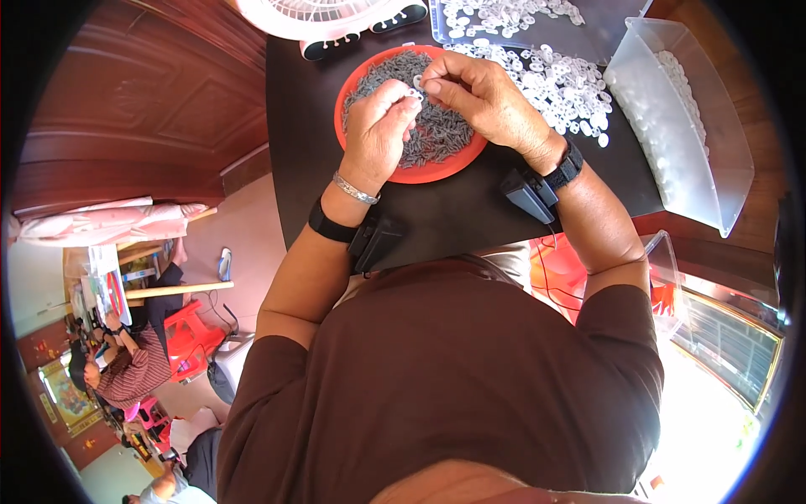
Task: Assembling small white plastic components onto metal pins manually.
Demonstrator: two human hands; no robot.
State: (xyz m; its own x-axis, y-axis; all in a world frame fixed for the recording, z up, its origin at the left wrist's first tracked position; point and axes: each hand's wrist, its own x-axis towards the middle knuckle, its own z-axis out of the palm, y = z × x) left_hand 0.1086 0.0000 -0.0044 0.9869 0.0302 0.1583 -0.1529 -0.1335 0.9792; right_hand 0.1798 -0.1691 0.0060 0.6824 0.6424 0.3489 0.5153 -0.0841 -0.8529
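Both hands meet above a round red basin (pixel 422 175) filled with small grey plug-like pieces (pixel 432 139). My left hand (pixel 375 130) is closed, thumb and fingers pinching a small white plastic piece (pixel 414 95). Close against it, my right hand (pixel 483 99) is closed in a pinch at another bit of white plastic (pixel 417 81). Whether these are one piece or two I cannot tell, and the fingertips hide any grey plug between them. Right of the basin lies a loose spread of white oval pieces with holes (pixel 567 92).
A clear tray (pixel 600 38) with more white pieces stands at the back, and a translucent bin (pixel 672 151) of white pieces at the right edge. A white fan (pixel 315 13) sits behind the basin on the black table (pixel 453 214). People (pixel 134 370) are off to the left.
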